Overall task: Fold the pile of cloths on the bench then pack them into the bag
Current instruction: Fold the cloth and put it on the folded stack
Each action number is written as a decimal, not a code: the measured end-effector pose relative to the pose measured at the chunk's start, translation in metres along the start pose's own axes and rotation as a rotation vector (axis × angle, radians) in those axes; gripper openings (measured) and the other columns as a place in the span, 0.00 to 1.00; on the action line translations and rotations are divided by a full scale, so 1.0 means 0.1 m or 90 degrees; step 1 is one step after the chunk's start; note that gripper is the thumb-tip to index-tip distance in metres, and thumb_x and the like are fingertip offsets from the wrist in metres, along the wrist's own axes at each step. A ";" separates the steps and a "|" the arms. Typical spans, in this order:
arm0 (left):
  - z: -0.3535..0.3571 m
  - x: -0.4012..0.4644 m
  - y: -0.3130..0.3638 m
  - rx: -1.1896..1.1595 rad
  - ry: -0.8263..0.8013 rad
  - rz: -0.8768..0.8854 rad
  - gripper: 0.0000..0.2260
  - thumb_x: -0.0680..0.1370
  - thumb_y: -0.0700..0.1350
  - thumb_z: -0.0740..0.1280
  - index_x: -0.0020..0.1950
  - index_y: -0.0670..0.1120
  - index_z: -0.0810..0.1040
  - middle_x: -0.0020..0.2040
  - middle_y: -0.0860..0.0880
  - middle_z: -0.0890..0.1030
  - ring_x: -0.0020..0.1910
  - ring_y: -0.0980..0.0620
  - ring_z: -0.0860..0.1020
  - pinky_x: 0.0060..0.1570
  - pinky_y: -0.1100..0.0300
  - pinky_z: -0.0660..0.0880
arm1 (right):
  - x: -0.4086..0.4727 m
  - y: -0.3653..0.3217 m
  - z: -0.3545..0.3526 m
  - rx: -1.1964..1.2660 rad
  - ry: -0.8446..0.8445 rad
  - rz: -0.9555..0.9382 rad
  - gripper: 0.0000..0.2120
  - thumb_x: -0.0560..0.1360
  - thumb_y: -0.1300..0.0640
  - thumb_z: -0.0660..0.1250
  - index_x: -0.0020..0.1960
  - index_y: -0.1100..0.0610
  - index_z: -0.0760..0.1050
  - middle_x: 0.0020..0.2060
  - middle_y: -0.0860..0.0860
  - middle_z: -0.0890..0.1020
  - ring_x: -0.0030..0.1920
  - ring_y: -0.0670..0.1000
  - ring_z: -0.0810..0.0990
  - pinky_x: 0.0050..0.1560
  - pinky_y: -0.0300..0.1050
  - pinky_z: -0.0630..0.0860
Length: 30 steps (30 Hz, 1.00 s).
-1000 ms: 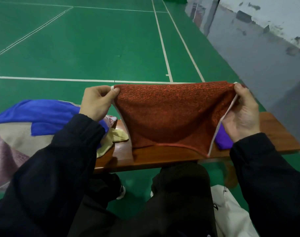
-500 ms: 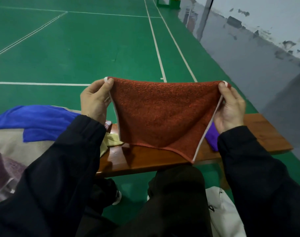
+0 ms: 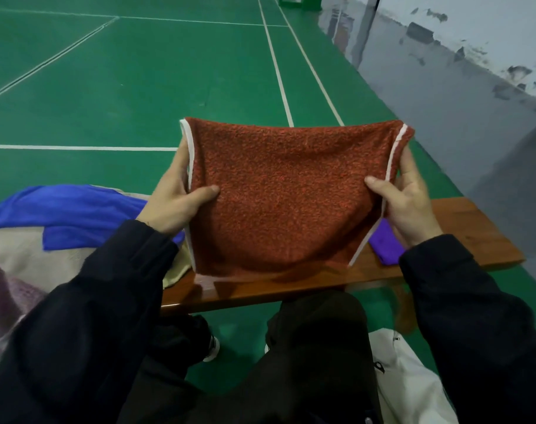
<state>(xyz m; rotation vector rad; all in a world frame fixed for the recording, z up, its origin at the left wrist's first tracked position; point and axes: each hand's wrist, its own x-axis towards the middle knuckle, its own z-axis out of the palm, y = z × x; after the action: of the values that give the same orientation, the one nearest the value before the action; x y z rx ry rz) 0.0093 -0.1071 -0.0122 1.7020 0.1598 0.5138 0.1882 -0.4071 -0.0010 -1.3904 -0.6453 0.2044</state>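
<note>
A rust-red towel [image 3: 288, 197] with white trim hangs stretched between my hands above the wooden bench [image 3: 462, 228]. My left hand [image 3: 178, 203] grips its left edge, thumb on the front and fingers behind. My right hand [image 3: 404, 200] grips the right edge the same way. The towel's lower edge touches the bench top. A pile of cloths [image 3: 46, 240] in blue, beige and mauve lies on the bench at the left. A folded purple cloth [image 3: 386, 246] lies on the bench behind my right hand. The white bag [image 3: 413, 384] sits on the floor at the lower right.
Green court floor with white lines stretches beyond the bench. A grey wall runs along the right. My dark-trousered knees [image 3: 315, 341] are in front of the bench edge, with a shoe [image 3: 211, 347] on the floor below.
Both hands slid down from the towel's top corners to the middle of its side edges, and the towel rose and tipped flatter toward me.
</note>
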 end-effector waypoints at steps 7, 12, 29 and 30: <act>-0.02 0.37 -0.21 0.102 0.086 -0.039 0.40 0.71 0.38 0.68 0.81 0.47 0.55 0.73 0.49 0.73 0.69 0.52 0.75 0.72 0.51 0.68 | 0.38 0.15 -0.04 -0.089 0.097 0.015 0.27 0.75 0.68 0.72 0.69 0.48 0.72 0.60 0.52 0.83 0.58 0.51 0.83 0.64 0.52 0.78; 0.30 0.33 -0.95 0.506 0.176 -0.201 0.37 0.77 0.45 0.69 0.81 0.46 0.55 0.69 0.36 0.71 0.67 0.36 0.72 0.69 0.47 0.68 | 0.48 1.20 -0.14 -0.395 0.127 0.285 0.47 0.70 0.49 0.79 0.81 0.52 0.56 0.73 0.59 0.71 0.71 0.59 0.73 0.74 0.54 0.67; 0.86 -0.35 -2.05 0.836 -0.251 -0.265 0.32 0.80 0.69 0.42 0.81 0.58 0.39 0.82 0.51 0.36 0.80 0.51 0.36 0.78 0.47 0.37 | -0.10 2.26 0.08 -0.917 -0.413 0.252 0.28 0.86 0.41 0.44 0.83 0.43 0.40 0.83 0.53 0.41 0.82 0.56 0.40 0.80 0.57 0.42; 0.85 -0.29 -2.05 0.841 -0.247 -0.272 0.32 0.80 0.69 0.42 0.81 0.58 0.40 0.82 0.51 0.37 0.80 0.51 0.36 0.78 0.46 0.38 | -0.03 2.27 0.10 -0.921 -0.409 0.255 0.28 0.86 0.41 0.44 0.83 0.43 0.40 0.83 0.53 0.41 0.82 0.56 0.41 0.80 0.57 0.42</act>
<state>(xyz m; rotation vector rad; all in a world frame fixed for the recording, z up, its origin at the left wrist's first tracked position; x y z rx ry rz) 0.0552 -0.1535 -0.2260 2.8841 0.6643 -0.3850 0.2338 -0.3563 -0.2180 -2.9113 -1.1166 0.5805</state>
